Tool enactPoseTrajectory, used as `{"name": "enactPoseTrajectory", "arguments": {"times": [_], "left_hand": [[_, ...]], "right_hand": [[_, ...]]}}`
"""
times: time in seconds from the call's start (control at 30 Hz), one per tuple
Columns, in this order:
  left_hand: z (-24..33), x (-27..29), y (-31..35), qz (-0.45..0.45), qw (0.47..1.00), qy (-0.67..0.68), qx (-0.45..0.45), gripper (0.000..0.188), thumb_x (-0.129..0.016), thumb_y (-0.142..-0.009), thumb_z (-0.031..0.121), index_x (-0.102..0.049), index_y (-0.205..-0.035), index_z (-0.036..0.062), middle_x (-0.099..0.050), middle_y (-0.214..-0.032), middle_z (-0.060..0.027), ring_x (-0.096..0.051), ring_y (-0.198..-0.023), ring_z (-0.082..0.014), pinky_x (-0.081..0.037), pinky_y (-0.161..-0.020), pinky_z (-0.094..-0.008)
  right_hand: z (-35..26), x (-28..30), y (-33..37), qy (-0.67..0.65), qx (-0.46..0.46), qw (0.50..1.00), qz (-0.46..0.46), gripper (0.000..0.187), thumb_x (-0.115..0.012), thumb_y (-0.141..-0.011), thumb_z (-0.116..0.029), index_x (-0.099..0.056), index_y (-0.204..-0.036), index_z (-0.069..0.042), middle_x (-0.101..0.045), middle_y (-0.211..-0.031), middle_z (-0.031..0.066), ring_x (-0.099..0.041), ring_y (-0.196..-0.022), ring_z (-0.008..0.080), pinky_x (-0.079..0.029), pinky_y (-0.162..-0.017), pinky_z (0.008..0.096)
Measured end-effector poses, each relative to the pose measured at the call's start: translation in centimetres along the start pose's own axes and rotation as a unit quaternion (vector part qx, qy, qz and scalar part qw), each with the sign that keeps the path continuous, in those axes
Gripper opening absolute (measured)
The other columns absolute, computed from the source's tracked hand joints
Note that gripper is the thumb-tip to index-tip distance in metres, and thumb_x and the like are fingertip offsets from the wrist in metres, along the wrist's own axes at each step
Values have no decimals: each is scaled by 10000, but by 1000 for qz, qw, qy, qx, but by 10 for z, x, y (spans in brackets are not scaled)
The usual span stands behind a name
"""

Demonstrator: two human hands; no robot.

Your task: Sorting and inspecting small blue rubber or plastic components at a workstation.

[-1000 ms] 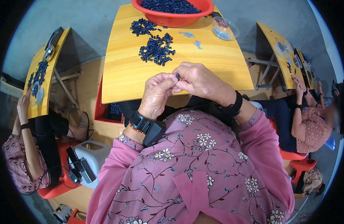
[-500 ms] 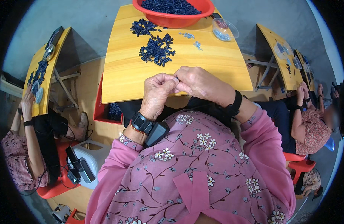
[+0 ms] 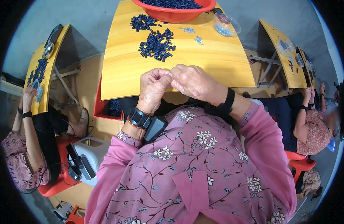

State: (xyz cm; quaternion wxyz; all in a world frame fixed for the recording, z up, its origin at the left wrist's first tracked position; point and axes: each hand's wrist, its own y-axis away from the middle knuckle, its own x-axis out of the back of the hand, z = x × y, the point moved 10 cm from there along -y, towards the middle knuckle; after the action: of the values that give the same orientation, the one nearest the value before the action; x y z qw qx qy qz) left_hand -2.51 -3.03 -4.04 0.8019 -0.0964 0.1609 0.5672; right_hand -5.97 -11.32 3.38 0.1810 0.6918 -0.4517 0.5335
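My left hand (image 3: 152,91) and my right hand (image 3: 197,83) meet over the near edge of the yellow wooden table (image 3: 220,63). Both are closed, fingertips pressed together in a pinch. Whatever lies between them is hidden by the fingers. Beyond the hands is a loose pile of short dark-blue cylindrical pieces (image 3: 157,46), with a smaller pile of the same pieces (image 3: 142,23) behind it. To their right lie two little heaps of tiny pale bits, one farther heap (image 3: 187,30) and one nearer heap (image 3: 198,40).
A red basin (image 3: 172,15) full of dark pieces stands at the table's far edge. Beside it is a clear plastic bowl (image 3: 233,27) holding pale bits. Below the table's left side sits a red crate (image 3: 99,106). Co-workers sit at tables on both sides.
Both hands have shifted slightly up in the picture, still pinched together. A small dark piece showed between the fingertips before; now it is out of sight.
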Motion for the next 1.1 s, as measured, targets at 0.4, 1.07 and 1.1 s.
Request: {"name": "enactPoseTrajectory", "arguments": {"times": [0.4, 1.07, 1.1], "left_hand": [[2, 3, 1, 18, 991, 129, 39, 68, -644, -897, 57, -638, -922, -6, -662, -845, -56, -634, -737, -127, -527, -692, -258], [59, 274, 41, 531, 836, 18, -139, 209, -676, -837, 48, -577, -1012, -11, -595, -926, -70, -552, -790, -152, -453, -722, -288], [58, 275, 41, 533, 837, 12, -122, 330, -676, -836, 47, -560, -1127, -57, -602, -1050, -111, -581, -936, -182, -484, -855, -317]], "right_hand": [[29, 11, -5, -283, -90, 954, 44, 292, -661, -881, -80, -589, -1138, 39, -633, -822, 44, -603, -697, 91, -494, -612, 260], [86, -3, -42, 16, -123, 990, 64, 167, -613, -858, -119, -622, -855, 48, -619, -877, 217, -604, -850, 406, -481, -777, 458], [87, -3, -41, 15, -123, 990, 65, 167, -613, -858, -119, -622, -855, 48, -619, -877, 217, -604, -850, 406, -481, -777, 458]]}}
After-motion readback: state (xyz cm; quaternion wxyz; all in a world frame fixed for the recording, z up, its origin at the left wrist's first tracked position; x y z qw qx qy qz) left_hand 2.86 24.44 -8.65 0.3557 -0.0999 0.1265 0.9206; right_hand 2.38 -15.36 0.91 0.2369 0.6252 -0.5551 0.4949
